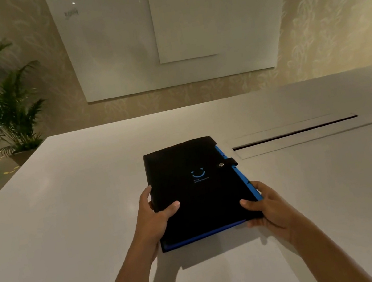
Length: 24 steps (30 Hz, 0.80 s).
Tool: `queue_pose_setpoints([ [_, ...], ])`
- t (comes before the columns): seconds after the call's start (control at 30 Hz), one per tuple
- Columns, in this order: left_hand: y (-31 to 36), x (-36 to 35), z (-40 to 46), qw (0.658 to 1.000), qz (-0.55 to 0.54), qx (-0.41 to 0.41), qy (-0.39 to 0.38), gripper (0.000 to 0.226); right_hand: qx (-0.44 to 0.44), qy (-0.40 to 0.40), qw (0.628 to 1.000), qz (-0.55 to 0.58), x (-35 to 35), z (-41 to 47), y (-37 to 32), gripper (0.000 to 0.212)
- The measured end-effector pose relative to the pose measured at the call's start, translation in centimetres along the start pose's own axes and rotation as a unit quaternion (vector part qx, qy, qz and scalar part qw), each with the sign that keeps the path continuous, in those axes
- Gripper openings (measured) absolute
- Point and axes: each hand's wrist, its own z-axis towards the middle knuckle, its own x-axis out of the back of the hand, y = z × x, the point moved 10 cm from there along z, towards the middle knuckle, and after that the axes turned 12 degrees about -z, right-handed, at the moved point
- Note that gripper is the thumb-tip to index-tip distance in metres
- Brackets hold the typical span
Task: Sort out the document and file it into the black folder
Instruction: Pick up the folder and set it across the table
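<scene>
A black folder with blue edges and a blue smiley print lies closed, its strap snapped over the right edge. Its near end is lifted slightly off the white table, casting a shadow below. My left hand grips the folder's near left edge, thumb on the cover. My right hand grips the near right corner, thumb on top and fingers underneath. No loose document is in view.
A recessed cable slot runs across the table to the right of the folder. White boards hang on the patterned wall behind. A potted palm stands beyond the table's far left corner.
</scene>
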Motion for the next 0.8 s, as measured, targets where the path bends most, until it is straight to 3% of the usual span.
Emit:
queue_pose_setpoints([
  [0.2,0.5,-7.5,3.4,0.999,-0.026,-0.003,-0.028,0.072,0.030,0.018,0.999,0.014,6.8,3.7,-2.3,0.036],
  [0.5,-1.2,-19.0,10.2,0.995,0.024,0.000,-0.092,0.072,0.021,0.054,0.998,0.015,18.2,12.6,-3.7,0.041],
  [0.8,-0.2,-24.7,21.7,0.995,0.072,-0.041,-0.053,0.052,0.002,0.105,0.994,-0.002,24.1,24.2,-5.0,0.050],
])
